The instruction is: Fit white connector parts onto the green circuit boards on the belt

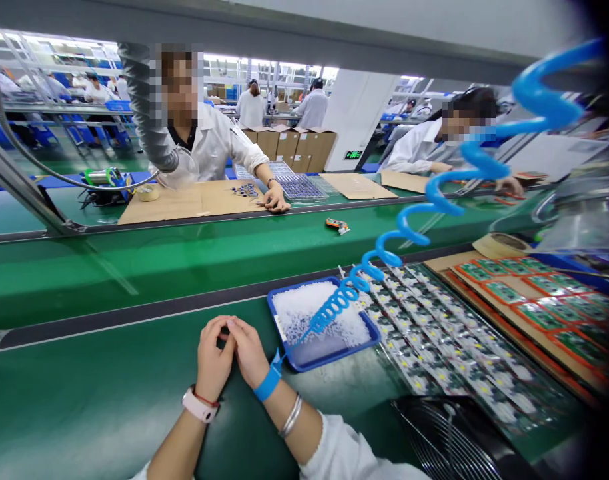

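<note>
My left hand (213, 357) and my right hand (248, 350) meet at the fingertips above the green bench belt (84, 400). Anything pinched between them is too small to tell. A pink smartwatch (198, 404) sits on my left wrist. My right wrist carries a blue wrist strap (268, 381) and silver bangles (290, 415). A blue coiled cord (337, 305) rises from the strap. Just right of my right hand lies a blue tray (334, 352) of white granules. Beyond it are LED circuit strips (434, 340).
Green circuit boards (534, 307) lie on cardboard at the right. A wire fan guard (449, 440) sits at the bottom edge. An orange tool (337, 225) lies on the far belt. Across it, a co-worker's hand (274, 198) rests on a cardboard sheet (189, 203).
</note>
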The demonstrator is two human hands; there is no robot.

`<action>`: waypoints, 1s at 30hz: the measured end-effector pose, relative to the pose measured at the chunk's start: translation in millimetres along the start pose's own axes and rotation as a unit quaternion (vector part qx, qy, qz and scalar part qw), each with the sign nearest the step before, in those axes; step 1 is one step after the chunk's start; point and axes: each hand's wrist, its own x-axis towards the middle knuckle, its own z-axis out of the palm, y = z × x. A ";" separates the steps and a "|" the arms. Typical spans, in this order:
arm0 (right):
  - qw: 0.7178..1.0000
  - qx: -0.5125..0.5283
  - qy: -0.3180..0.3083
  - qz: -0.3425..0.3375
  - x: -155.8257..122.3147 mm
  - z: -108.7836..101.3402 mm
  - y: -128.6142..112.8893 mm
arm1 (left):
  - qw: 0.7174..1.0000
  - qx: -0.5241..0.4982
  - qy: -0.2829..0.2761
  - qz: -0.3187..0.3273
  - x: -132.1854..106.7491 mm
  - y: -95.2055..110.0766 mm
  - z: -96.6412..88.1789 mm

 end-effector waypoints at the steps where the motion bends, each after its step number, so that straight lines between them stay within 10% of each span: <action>1: 1.000 -0.004 0.000 0.000 -0.3 0.3 -0.5 | 1.000 0.004 0.001 0.001 0.0 0.8 -0.1; 30: 1.000 -0.010 0.005 -0.010 1.3 -1.6 1.7 | 0.999 0.014 0.003 -0.051 1.1 1.8 -4.3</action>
